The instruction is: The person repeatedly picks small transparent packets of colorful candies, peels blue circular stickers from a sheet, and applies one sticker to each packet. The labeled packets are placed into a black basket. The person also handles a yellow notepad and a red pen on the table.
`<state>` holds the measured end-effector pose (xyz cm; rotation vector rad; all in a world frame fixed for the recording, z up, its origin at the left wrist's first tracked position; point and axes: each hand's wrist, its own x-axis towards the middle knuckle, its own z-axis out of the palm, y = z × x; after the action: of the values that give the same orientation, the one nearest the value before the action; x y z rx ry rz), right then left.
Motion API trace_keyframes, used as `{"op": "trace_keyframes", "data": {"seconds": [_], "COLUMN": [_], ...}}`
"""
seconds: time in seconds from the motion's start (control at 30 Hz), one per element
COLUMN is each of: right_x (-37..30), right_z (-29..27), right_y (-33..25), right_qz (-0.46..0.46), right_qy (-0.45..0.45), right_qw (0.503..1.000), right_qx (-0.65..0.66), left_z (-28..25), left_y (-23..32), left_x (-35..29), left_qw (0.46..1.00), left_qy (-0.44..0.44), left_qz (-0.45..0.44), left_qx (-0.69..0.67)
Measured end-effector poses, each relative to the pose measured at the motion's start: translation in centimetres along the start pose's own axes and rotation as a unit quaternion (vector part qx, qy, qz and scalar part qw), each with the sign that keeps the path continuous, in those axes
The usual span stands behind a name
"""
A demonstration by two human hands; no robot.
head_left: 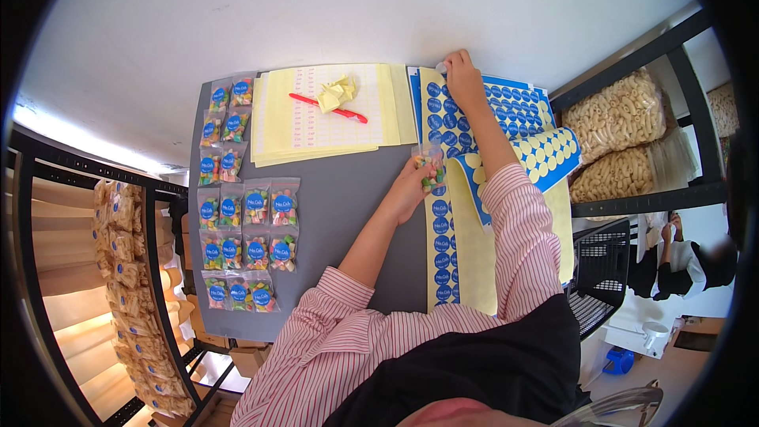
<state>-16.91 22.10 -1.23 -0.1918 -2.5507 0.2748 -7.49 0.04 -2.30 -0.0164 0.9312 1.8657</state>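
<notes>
My left hand (pixel 405 190) is closed on a small clear bag of colourful candy pieces (pixel 428 164), held over the left edge of the sticker sheets. No blue label shows on the side of this bag that faces me. At the far end of the sheets, my right hand (pixel 465 83) pinches a small pale round piece (pixel 442 69), which looks like a peeled sticker. Beneath my right arm lie sheets of round blue stickers (pixel 514 111), one curled back with bare yellow circles (pixel 545 152). To the left, bags of candy with blue labels (pixel 255 205) lie in rows.
A stack of printed yellowish sheets (pixel 273 130) bears a red pen (pixel 348 115) and crumpled yellow paper (pixel 337 93). Black shelving at right holds big bags of pale snacks (pixel 617 115); a black crate (pixel 599 269) stands below. Another person (pixel 684 265) is at the far right.
</notes>
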Motion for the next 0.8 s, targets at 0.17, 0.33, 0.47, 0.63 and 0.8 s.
{"op": "trace_keyframes", "data": {"seconds": [0.17, 0.33, 0.47, 0.63, 0.8], "right_x": [0.0, 0.1, 0.1, -2.6, -6.4], "right_z": [-0.2, -1.0, -6.1, -10.5, -14.5], "right_y": [-0.3, 0.7, -3.1, -7.1, -11.0], "right_qz": [0.004, -0.045, 0.043, 0.131, 0.087], "right_qy": [0.004, -0.004, -0.075, 0.022, 0.024], "right_qw": [1.0, 0.998, 0.988, 0.91, 0.914], "right_qx": [0.011, 0.038, 0.124, 0.392, 0.395], "left_z": [-0.1, -0.1, -0.2, 1.6, 2.1], "left_y": [-0.1, -0.5, -0.3, 0.2, 2.7], "left_x": [0.1, 0.5, 0.2, -0.9, -2.6], "left_qw": [1.0, 1.0, 0.999, 0.995, 0.99], "left_qy": [0.0, -0.017, 0.0, 0.004, 0.0], "left_qz": [0.002, 0.011, 0.031, 0.095, 0.138], "left_qx": [0.001, 0.008, 0.007, -0.017, -0.026]}}
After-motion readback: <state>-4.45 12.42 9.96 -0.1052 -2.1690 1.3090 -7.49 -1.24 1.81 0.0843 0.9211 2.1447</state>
